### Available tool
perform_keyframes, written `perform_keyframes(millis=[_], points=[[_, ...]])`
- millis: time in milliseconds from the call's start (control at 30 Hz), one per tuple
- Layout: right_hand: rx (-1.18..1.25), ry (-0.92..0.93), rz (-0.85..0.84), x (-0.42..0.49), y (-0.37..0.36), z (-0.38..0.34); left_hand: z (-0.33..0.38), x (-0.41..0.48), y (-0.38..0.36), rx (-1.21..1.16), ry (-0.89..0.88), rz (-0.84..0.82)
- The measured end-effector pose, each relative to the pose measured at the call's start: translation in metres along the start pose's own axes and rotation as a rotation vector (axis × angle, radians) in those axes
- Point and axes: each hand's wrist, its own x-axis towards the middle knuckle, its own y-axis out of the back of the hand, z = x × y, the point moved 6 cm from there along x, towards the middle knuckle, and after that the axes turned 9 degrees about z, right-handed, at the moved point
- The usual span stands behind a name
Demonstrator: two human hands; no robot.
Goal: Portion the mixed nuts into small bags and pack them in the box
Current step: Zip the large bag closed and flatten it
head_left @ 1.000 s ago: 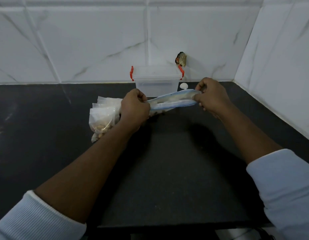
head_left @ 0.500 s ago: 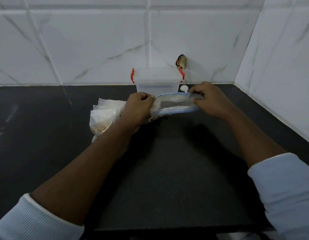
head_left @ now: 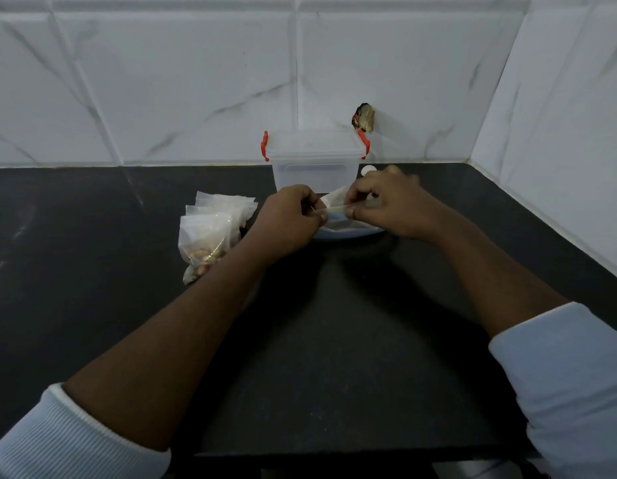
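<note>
Curled in a pinch, the left hand (head_left: pixel 289 219) holds the top edge of a zip bag (head_left: pixel 334 209), and the right hand (head_left: pixel 390 205) pinches the same edge just beside it, low over the black counter (head_left: pixel 92 236). At the left a pile of small filled bags (head_left: pixel 213 233) lies beside the left wrist, and behind the hands stands the clear box (head_left: pixel 315 160) with red clips.
</note>
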Motion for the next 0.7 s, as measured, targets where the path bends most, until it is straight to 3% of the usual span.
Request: perform_keyframes(millis=[200,400,600,700], points=[[-0.21,-0.072,0.067,0.001,0.025,0.03,-0.001,0.004,0.006,0.056,0.033,0.122],[0.185,-0.179,0.022,-0.007,0.028,0.045,-0.009,0.005,0.01,0.087,0.079,0.208],[0.15,-0.23,0.181,-0.006,0.023,0.05,-0.012,0.006,0.007,-0.048,0.153,0.12],[0.091,-0.27,0.271,-0.001,0.02,0.048,-0.011,0.004,-0.001,-0.207,0.275,0.01]])
